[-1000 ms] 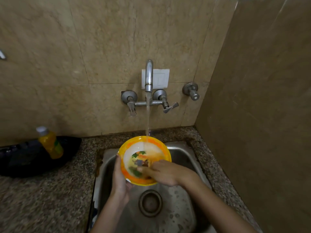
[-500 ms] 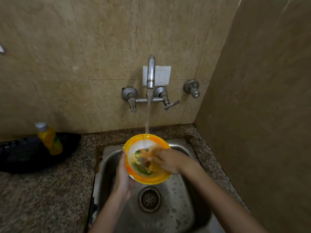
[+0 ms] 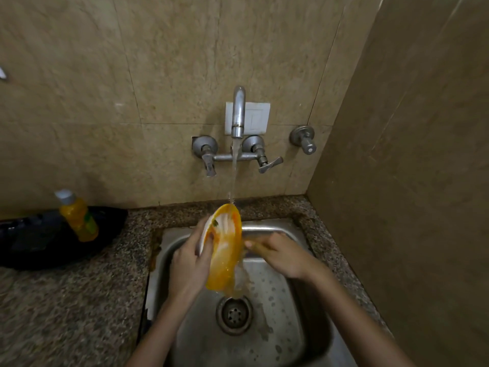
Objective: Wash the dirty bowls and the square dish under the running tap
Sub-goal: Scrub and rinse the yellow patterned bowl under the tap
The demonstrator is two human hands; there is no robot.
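An orange-rimmed bowl [image 3: 225, 250] with a white inside is tipped up on edge over the steel sink [image 3: 280, 308]. Water from the wall tap [image 3: 237, 112] runs onto its top rim and pours off its lower edge toward the drain [image 3: 234, 313]. My left hand [image 3: 189, 263] grips the bowl's left rim, thumb on the inside. My right hand [image 3: 277, 254] is just right of the bowl, its fingertips against the bowl's outer side; the fingers are blurred. No other bowl or square dish is in view.
A yellow bottle [image 3: 78, 215] with a white cap stands in a black pan [image 3: 47, 239] on the granite counter, left of the sink. Tap handles [image 3: 267, 162] stick out from the tiled wall. A side wall closes in on the right.
The bowl has turned from facing up to standing on edge under the stream. My right hand has left its inside and moved to its outer right side.
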